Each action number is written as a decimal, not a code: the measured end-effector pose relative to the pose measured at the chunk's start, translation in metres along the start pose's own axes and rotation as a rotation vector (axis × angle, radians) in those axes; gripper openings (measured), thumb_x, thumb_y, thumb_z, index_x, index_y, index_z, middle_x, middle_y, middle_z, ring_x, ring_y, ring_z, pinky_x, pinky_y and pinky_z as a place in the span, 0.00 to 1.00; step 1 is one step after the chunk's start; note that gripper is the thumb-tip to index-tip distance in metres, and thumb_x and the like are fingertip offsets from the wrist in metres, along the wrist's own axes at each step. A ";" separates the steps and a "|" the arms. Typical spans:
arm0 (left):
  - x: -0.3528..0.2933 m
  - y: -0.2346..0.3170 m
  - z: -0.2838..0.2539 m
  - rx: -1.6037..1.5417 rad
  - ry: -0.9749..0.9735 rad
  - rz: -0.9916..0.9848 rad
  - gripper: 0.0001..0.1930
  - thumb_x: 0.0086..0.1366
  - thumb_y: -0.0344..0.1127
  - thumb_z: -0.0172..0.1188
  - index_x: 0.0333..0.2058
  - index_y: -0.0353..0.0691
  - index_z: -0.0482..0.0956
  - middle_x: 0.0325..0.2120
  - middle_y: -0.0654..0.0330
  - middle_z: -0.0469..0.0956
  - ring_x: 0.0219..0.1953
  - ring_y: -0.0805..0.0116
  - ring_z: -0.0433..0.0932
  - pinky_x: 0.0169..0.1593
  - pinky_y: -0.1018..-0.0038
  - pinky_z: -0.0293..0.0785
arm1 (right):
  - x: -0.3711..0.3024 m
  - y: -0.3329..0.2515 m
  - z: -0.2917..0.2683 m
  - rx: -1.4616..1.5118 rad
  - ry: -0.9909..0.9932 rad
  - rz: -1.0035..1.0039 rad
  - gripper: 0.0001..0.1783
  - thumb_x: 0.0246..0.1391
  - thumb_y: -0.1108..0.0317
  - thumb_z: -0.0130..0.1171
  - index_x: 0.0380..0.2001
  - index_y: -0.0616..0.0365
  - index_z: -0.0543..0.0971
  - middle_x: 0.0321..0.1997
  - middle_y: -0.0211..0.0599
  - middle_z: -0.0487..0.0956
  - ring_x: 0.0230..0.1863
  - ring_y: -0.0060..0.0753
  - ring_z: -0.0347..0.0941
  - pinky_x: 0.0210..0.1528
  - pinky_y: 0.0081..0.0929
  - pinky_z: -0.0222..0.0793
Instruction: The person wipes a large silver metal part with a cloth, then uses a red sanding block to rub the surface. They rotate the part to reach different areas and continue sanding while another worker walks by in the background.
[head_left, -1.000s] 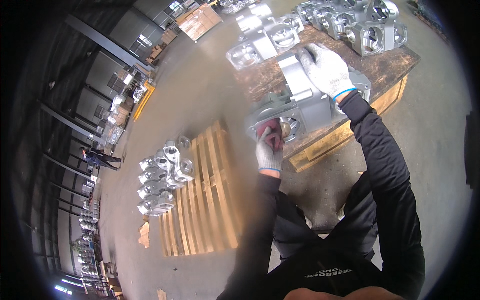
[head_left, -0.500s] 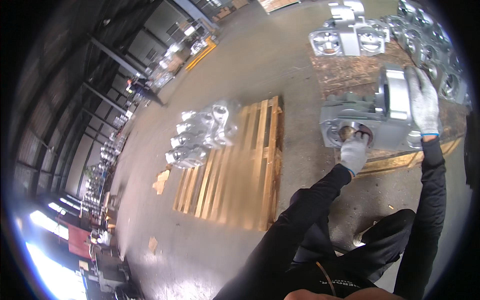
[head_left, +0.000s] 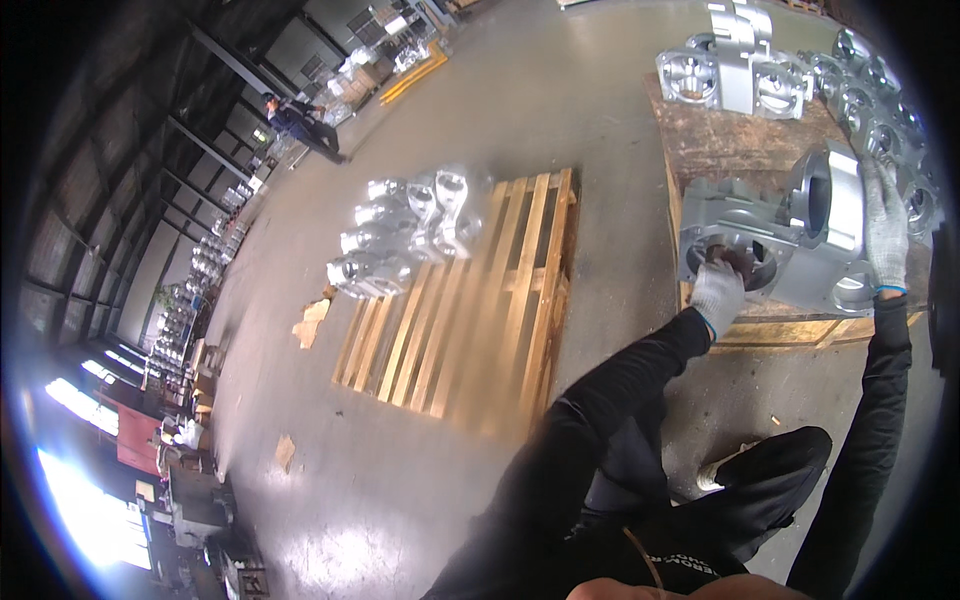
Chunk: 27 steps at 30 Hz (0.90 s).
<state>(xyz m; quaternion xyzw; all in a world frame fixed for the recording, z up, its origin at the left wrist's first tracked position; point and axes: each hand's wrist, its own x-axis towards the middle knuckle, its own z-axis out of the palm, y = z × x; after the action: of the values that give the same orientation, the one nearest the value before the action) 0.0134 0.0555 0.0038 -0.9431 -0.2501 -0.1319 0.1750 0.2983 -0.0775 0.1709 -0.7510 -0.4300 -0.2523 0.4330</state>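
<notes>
A silver-grey metal casting [head_left: 790,250] with round bores and a raised ring lies at the near end of a wooden platform on my right. My left hand [head_left: 718,297], in a pale knit glove, reaches into its front round opening. The fingers are closed on a small dark brown pad [head_left: 738,263], whose exact kind I cannot make out. My right hand [head_left: 885,230], also gloved, rests with fingers stretched along the ring's right outer side, gripping nothing.
Another casting [head_left: 735,75] sits farther back on the wooden platform [head_left: 740,140], with several more castings [head_left: 865,105] along its right. Left of it, a slatted pallet [head_left: 530,290] on the floor bears several castings [head_left: 410,225]. Far off, a person [head_left: 305,128] stands near yellow forks [head_left: 415,75].
The view has shifted, moving the platform rightward in the picture. My left hand still works inside the opening, and the brown pad shows more plainly. My right hand stays along the ring.
</notes>
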 end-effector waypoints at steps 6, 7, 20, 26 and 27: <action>0.002 0.019 0.003 -0.367 0.149 -0.150 0.07 0.58 0.33 0.64 0.36 0.41 0.83 0.34 0.53 0.84 0.41 0.54 0.84 0.41 0.57 0.79 | 0.002 0.008 0.008 -0.164 0.036 0.040 0.31 0.76 0.49 0.47 0.67 0.64 0.75 0.69 0.59 0.76 0.72 0.56 0.70 0.74 0.41 0.63; 0.006 0.025 -0.001 -0.544 0.177 -0.209 0.09 0.57 0.33 0.64 0.36 0.40 0.82 0.34 0.52 0.84 0.41 0.53 0.84 0.42 0.56 0.79 | 0.002 0.004 0.009 -0.127 0.053 0.057 0.31 0.76 0.50 0.49 0.66 0.64 0.75 0.69 0.58 0.76 0.71 0.55 0.71 0.73 0.40 0.63; -0.004 -0.009 -0.047 -2.765 0.310 -0.838 0.11 0.69 0.30 0.68 0.48 0.44 0.80 0.36 0.64 0.83 0.30 0.72 0.81 0.33 0.74 0.77 | -0.004 -0.068 -0.022 0.197 -0.042 0.123 0.24 0.75 0.55 0.52 0.59 0.65 0.81 0.59 0.54 0.83 0.61 0.52 0.79 0.66 0.37 0.69; 0.018 0.006 -0.040 -2.549 0.327 -0.859 0.15 0.69 0.32 0.67 0.52 0.44 0.77 0.39 0.60 0.84 0.39 0.64 0.85 0.40 0.65 0.83 | -0.006 -0.068 -0.018 0.296 -0.009 0.166 0.23 0.76 0.58 0.51 0.59 0.65 0.81 0.58 0.52 0.84 0.60 0.46 0.81 0.65 0.35 0.70; 0.023 0.012 -0.038 -2.474 0.263 -0.857 0.12 0.70 0.31 0.66 0.50 0.38 0.78 0.39 0.59 0.85 0.40 0.63 0.86 0.42 0.67 0.83 | -0.007 -0.065 -0.017 0.251 -0.013 0.155 0.22 0.76 0.59 0.50 0.59 0.65 0.81 0.59 0.49 0.84 0.61 0.43 0.80 0.66 0.34 0.69</action>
<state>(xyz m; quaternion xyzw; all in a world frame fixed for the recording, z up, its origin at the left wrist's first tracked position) 0.0325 0.0404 0.0431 -0.3056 -0.2234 -0.4072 -0.8312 0.2389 -0.0787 0.2021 -0.7234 -0.4018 -0.1577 0.5389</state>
